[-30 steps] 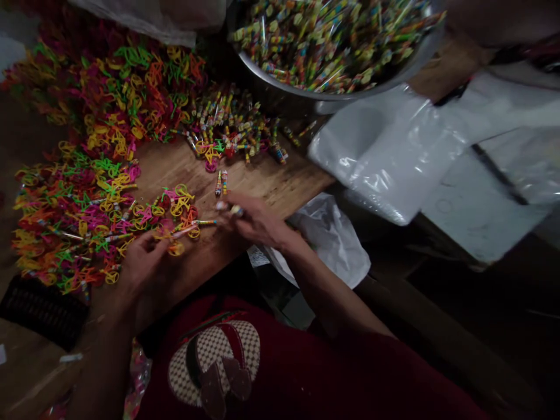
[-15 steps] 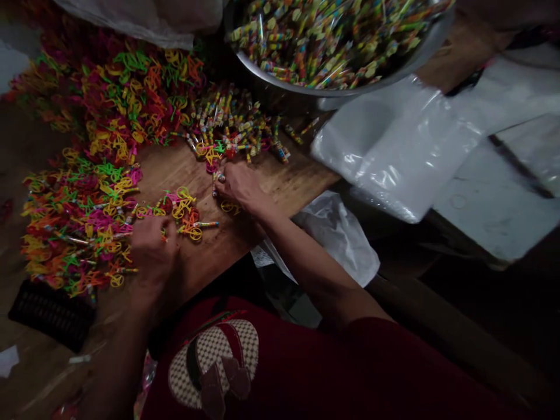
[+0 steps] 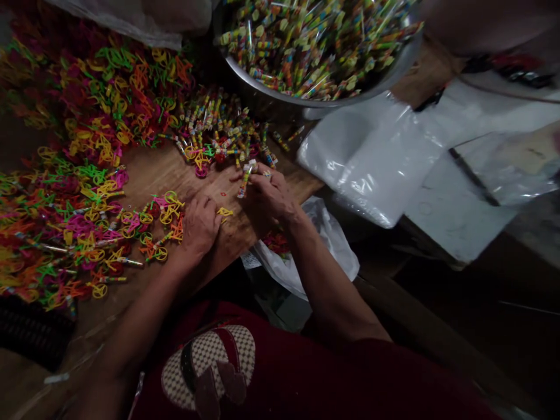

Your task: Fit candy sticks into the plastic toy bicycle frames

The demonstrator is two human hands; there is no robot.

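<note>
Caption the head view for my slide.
Right hand holding a patterned tube, left hand beside a yellow plastic piece on the tabletop.

Forearms [image 3: 326,274] forward, left hand [image 3: 200,226] back-up with bent fingers [image 3: 210,205], right hand [image 3: 273,191] in a pinch.

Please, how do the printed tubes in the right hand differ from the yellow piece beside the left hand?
The printed tubes are multicoloured; the yellow piece is one colour.
The tubes are straight; the piece looks frame-like.
The right hand holds the tubes; the piece lies on the table.
Both are small.
</note>
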